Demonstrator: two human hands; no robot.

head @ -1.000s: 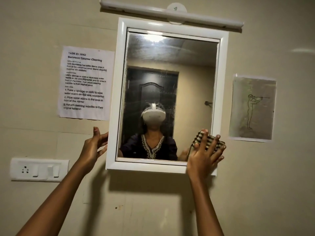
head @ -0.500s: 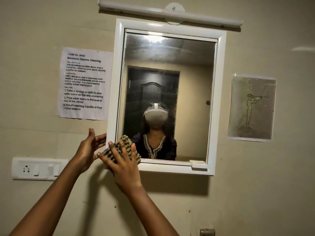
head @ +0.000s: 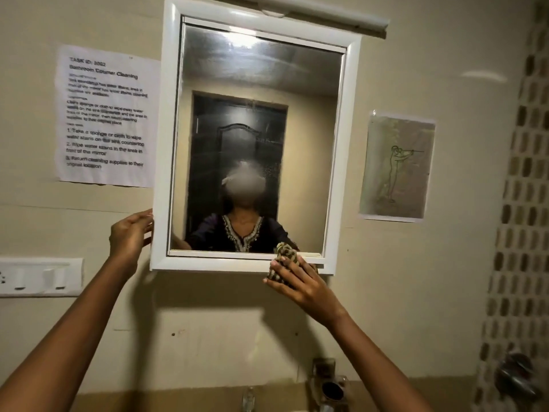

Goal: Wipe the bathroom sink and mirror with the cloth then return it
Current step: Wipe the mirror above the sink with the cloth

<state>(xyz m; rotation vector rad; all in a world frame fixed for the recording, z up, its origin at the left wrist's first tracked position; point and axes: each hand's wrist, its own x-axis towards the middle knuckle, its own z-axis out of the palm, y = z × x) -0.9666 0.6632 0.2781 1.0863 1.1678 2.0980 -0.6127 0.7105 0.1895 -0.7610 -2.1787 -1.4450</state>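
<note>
Change: right hand (head: 303,288) swept cloth (head: 283,258) from lower-left frame corner to lower right.
Cloth: bunched under right fingers, on mirror (head: 255,138) bottom edge.
Left hand (head: 130,236): open, empty, steadying frame.
Technique: press flat, overlap passes; haze remains higher up.

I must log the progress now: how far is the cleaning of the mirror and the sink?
Done: cannot confirm; the mirror glass shows streaks and specks across its middle.
In hand: the right hand presses the striped cloth on the lower right frame, while the left hand steadies the left edge.
Left: finishing the glass and returning the cloth. The sink is almost out of view, only its tap shows, so its state is unknown.
</note>
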